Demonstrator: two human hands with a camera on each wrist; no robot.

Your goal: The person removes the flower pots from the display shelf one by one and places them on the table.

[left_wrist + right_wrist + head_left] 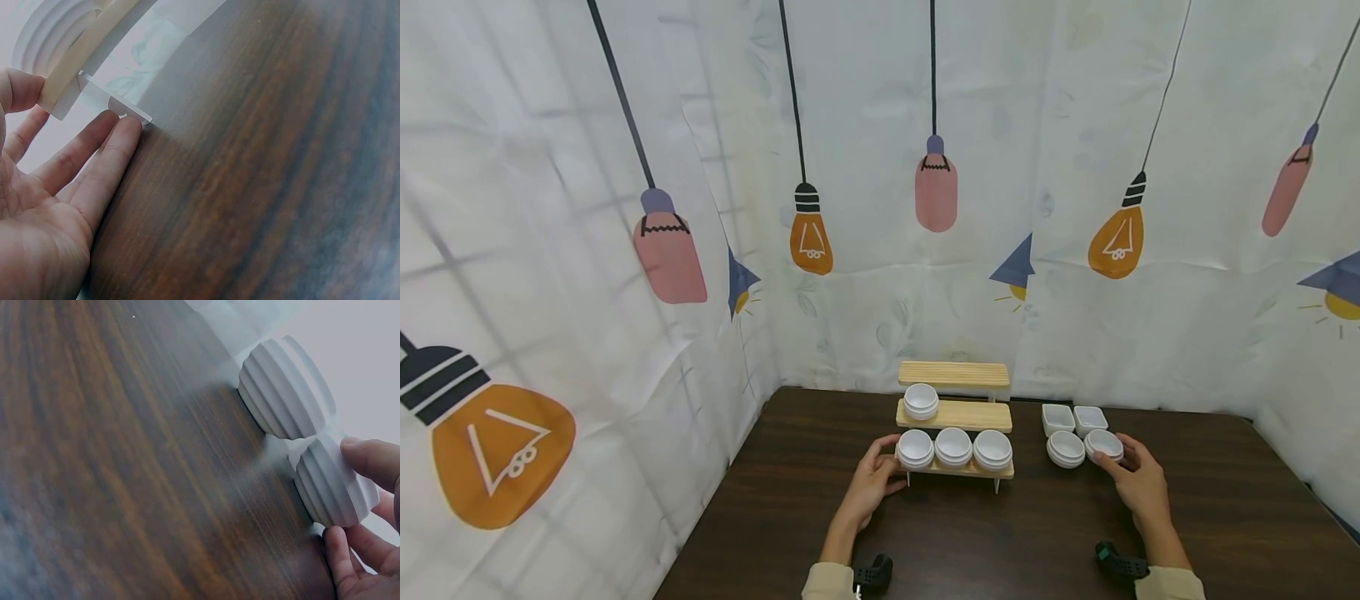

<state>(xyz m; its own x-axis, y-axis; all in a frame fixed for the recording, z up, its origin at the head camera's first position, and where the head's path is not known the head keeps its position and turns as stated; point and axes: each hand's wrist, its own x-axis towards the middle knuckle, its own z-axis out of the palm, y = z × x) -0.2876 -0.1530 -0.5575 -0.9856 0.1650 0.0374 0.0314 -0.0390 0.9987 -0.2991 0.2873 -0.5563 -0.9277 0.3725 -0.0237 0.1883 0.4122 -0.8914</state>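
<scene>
My left hand (871,482) grips the left end of the lowest tier of a wooden stepped display stand (953,414). In the left wrist view, the thumb presses the end of the light wood strip (75,59), and two fingertips touch a clear leg (115,97) below it. Three round white ribbed bowls (953,447) stand on that tier, and another white bowl (921,401) sits at the left of the middle tier. On the right, my right hand (1138,482) holds a white ribbed bowl (331,481) between thumb and fingers. A similar bowl (284,387) stands beside it.
Two square white dishes (1057,418) sit behind the round bowls on the right. The stand's top tier (953,373) carries nothing. Everything rests on a dark wood-grain table (1000,542), with a printed white curtain (865,317) behind and at the sides.
</scene>
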